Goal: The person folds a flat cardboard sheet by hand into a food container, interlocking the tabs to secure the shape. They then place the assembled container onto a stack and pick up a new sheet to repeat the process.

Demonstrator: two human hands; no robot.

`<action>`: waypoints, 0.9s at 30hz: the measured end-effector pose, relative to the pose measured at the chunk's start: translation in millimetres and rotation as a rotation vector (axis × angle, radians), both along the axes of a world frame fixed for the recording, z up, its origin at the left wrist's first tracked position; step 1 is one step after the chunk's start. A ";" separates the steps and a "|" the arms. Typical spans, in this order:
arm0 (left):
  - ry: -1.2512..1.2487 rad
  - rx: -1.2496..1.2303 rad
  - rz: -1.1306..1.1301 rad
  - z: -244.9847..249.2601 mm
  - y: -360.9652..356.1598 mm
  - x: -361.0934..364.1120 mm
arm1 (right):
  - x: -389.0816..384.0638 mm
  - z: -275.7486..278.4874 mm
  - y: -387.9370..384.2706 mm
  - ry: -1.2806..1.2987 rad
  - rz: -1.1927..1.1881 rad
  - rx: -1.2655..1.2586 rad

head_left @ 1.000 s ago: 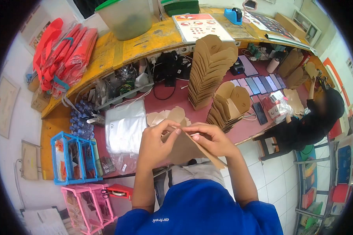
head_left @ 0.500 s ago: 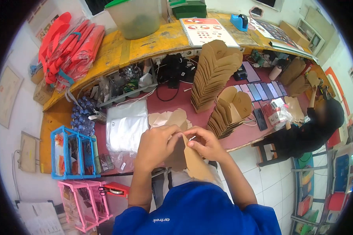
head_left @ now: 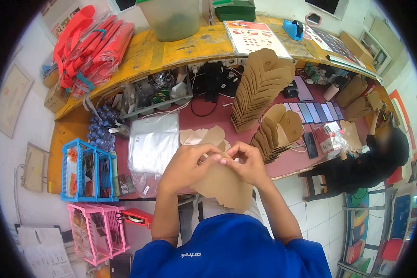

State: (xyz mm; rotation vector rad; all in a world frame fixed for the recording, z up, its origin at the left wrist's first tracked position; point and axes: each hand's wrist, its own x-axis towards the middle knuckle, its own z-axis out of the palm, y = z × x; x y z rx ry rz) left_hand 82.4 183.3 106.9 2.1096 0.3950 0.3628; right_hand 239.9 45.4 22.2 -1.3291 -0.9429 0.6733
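A brown cardboard piece [head_left: 224, 187] hangs between my two hands, in front of my blue shirt. My left hand [head_left: 192, 166] pinches its top edge, and my right hand [head_left: 243, 162] pinches the same edge close beside it, fingertips nearly touching. Just beyond my hands, flat cardboard pieces [head_left: 208, 135] lie on the red desk [head_left: 208, 116]. A tall stack of nested cardboard boxes [head_left: 257, 88] stands further back, with a shorter stack [head_left: 278, 132] to the right of my right hand.
White plastic bags [head_left: 154, 141] lie at the left, near a blue basket [head_left: 85, 171] and a pink basket [head_left: 97, 231]. Several phones [head_left: 312, 112] lie at the right. Another person [head_left: 370, 160] in dark clothing is at the desk's right end, near cardboard pieces.
The cardboard piece has turned so its broad face shows instead of a folded edge. My hands have come closer together along its top. The view has shifted slightly.
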 end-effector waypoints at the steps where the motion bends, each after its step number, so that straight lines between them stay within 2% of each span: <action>1: -0.014 -0.015 -0.037 -0.1 -1.5 0.8 | 0.3 6.7 -0.6 -0.001 -0.001 0.003; 3: -0.041 0.057 -0.023 -5.8 -1.9 2.1 | 0.1 24.2 -6.2 -0.268 -0.043 -0.060; 6: -0.116 0.191 0.054 -15.9 -2.9 7.8 | 0.8 30.3 -1.2 -0.365 -0.088 -0.007; 13: -0.229 0.543 0.300 -33.0 -10.1 21.5 | -3.0 26.0 8.9 -0.382 -0.175 0.124; 17: -0.336 0.416 0.328 -22.4 -19.5 33.0 | -0.7 28.9 7.6 -0.451 -0.248 0.112; 19: -0.358 0.558 0.298 -28.1 -11.9 35.7 | 0.5 25.6 10.0 -0.498 -0.245 0.134; 22: -0.312 0.639 0.340 -28.9 -12.7 40.2 | -1.1 24.2 12.0 -0.478 -0.299 0.194; 26: -0.377 0.700 0.332 -37.5 -7.2 47.6 | 6.4 27.0 14.2 -0.449 -0.266 0.166; 27: -0.424 0.646 0.323 -32.7 -8.8 50.7 | 9.0 26.4 13.6 -0.447 -0.276 0.167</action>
